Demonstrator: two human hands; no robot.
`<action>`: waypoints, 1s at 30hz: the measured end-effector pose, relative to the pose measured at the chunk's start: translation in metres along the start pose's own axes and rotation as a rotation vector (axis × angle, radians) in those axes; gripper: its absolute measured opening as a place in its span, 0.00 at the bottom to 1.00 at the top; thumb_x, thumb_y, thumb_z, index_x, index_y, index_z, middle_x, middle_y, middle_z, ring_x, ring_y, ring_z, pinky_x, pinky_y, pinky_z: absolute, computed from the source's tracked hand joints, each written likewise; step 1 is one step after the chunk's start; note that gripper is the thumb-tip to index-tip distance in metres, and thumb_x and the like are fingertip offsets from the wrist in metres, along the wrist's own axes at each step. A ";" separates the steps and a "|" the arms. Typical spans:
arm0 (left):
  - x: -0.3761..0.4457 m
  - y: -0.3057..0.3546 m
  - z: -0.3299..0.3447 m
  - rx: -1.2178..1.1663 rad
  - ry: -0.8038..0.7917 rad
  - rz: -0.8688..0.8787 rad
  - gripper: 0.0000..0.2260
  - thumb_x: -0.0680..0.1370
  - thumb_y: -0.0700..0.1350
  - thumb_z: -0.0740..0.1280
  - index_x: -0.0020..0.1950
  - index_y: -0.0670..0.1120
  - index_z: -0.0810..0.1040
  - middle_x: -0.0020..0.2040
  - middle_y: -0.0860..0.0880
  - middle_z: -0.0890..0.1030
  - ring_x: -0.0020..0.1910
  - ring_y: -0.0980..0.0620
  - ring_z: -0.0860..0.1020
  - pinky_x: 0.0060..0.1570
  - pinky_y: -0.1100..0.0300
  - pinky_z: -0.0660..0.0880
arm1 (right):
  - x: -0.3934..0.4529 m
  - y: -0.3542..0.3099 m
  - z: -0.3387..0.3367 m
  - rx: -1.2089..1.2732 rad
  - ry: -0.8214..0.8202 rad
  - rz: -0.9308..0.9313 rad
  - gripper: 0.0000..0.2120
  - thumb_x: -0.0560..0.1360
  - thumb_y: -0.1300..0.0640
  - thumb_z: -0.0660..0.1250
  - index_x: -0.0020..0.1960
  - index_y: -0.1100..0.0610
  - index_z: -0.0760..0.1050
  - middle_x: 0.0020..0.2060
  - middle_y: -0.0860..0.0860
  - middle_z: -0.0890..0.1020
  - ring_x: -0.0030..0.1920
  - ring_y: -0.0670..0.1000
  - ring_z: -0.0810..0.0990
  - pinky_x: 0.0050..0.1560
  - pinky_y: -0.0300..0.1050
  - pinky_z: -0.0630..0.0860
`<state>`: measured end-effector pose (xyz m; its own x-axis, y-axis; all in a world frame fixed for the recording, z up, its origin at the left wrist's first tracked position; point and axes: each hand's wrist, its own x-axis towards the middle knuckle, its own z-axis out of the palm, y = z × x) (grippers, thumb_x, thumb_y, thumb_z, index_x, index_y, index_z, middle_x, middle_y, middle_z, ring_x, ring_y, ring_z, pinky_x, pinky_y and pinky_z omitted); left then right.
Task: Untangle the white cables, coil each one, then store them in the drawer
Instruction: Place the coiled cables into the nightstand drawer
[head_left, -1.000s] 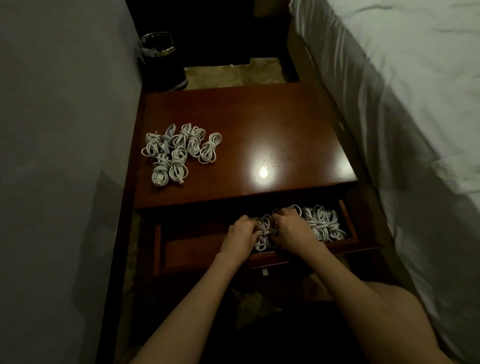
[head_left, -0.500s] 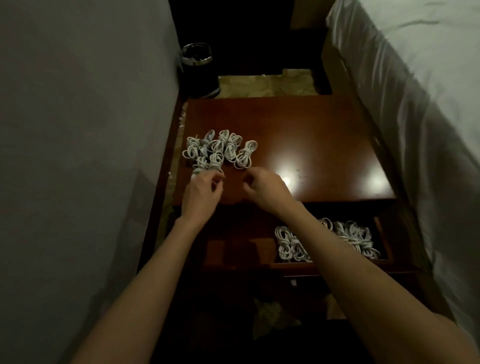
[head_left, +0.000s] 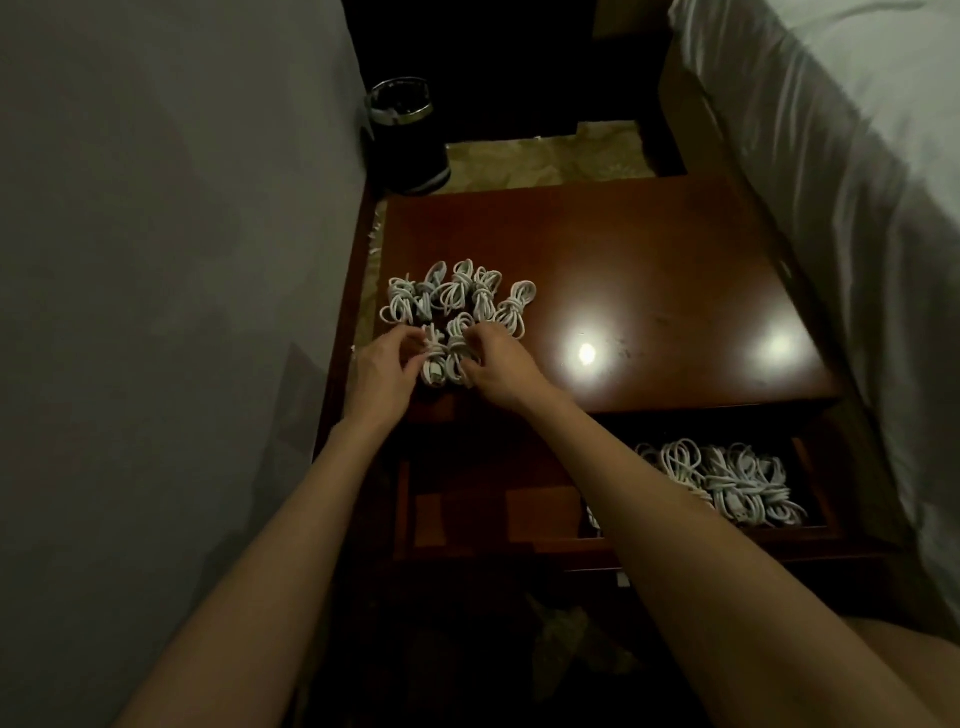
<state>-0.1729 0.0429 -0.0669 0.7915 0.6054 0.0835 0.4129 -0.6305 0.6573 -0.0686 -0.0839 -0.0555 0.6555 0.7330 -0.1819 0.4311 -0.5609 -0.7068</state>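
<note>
White coiled cables (head_left: 453, 302), each wound into a small bundle with a wrap round its middle, clustered on the left part of the nightstand top; two nearest bundles (head_left: 445, 358) lying side by side at the front of the cluster, touched from either side by fingers. More coiled white cables (head_left: 727, 480) heaped in the right end of the open drawer (head_left: 467, 540), pulled out below the top.
</note>
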 end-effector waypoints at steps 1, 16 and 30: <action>-0.002 -0.002 -0.001 -0.016 -0.031 0.001 0.09 0.77 0.41 0.70 0.57 0.45 0.80 0.53 0.48 0.83 0.54 0.52 0.80 0.55 0.57 0.76 | -0.003 0.002 0.000 -0.002 0.029 0.013 0.15 0.79 0.57 0.63 0.64 0.61 0.71 0.60 0.59 0.75 0.58 0.59 0.76 0.56 0.50 0.72; -0.056 0.023 0.008 0.052 -0.186 0.135 0.08 0.78 0.42 0.68 0.56 0.43 0.79 0.54 0.47 0.79 0.53 0.51 0.77 0.54 0.58 0.74 | -0.088 0.042 -0.034 0.021 0.055 -0.011 0.09 0.75 0.51 0.70 0.46 0.56 0.74 0.42 0.50 0.80 0.43 0.51 0.79 0.44 0.46 0.76; -0.114 0.034 0.086 0.092 -0.396 0.085 0.08 0.79 0.44 0.67 0.56 0.44 0.78 0.55 0.48 0.78 0.56 0.51 0.77 0.56 0.58 0.73 | -0.128 0.103 -0.006 -0.352 -0.052 0.104 0.10 0.76 0.53 0.66 0.53 0.59 0.75 0.51 0.57 0.81 0.53 0.59 0.78 0.49 0.51 0.75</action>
<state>-0.2107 -0.0895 -0.1186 0.9294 0.3267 -0.1718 0.3627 -0.7221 0.5891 -0.1040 -0.2377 -0.1008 0.6784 0.6787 -0.2813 0.5569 -0.7248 -0.4055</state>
